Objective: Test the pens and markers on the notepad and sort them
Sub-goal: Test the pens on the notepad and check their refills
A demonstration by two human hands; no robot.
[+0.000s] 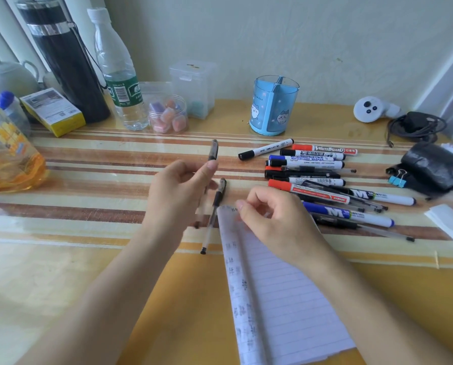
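The left hand (178, 191) is up over the middle of the table (62, 259), and its fingers (211, 166) are clamped on a black-capped pen (213, 150). The cap points toward the far edge, while the lower barrel is blurred beneath the palm. Just beside that hand, a second pen (215, 214) lies flat on the striped cloth, cap toward the far edge, its barrel running right along the left side of the notepad (278, 299).

That lined notepad sits at the near edge, angled a little. The right hand (275, 219) rests on its top corner, fingers loosely curled and the forefinger (240, 206) touching the paper.

To the right of both hands lies the pile of pens and markers (312, 175): whiteboard markers with red, blue and black caps, and thin clear pens crossed among them, all lying flat toward the right edge.

At the far edge stands a blue pen holder (272, 106), upright, just behind the pile. Left of it along the far edge come a clear box (192, 88), a jar of erasers (167, 114), a water bottle (120, 75) and a black flask (65, 61). In the far right corner sit a white controller (372, 109) and a coiled black cable (415, 125), with a black pouch (436, 164) near the right edge.
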